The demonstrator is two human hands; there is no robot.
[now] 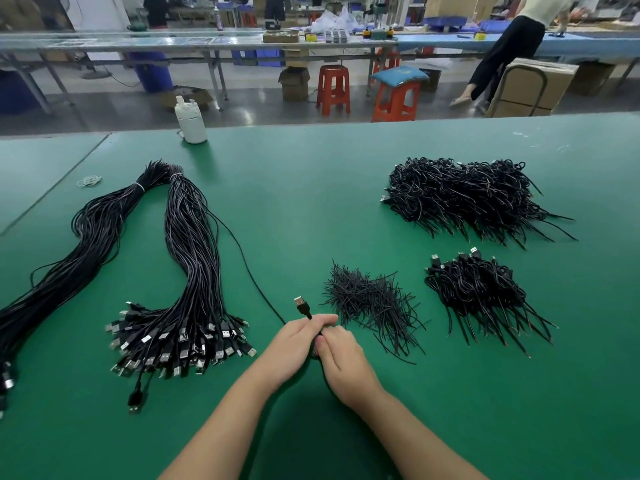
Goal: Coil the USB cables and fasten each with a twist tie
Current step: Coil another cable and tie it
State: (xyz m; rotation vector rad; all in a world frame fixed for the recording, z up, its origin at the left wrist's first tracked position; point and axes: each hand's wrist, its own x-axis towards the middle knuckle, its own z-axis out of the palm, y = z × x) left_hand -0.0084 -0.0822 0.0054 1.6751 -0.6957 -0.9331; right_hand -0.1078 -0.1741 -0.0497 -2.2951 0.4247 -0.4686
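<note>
Grip: one USB cable is held where the left hand and the right hand meet, fingers of both curled round it; no coil is visible between them.
Location: near centre of the green table, just left of the twist ties.
Done: two heaps of coiled cables are seen at right, far and near.
Left: a large uncoiled bundle lies at left, judged well short of finished.
Pointing: the plug is aimed far and slightly left.
Long axis: the cord runs far-left from the hands toward the bundle's top.
</note>
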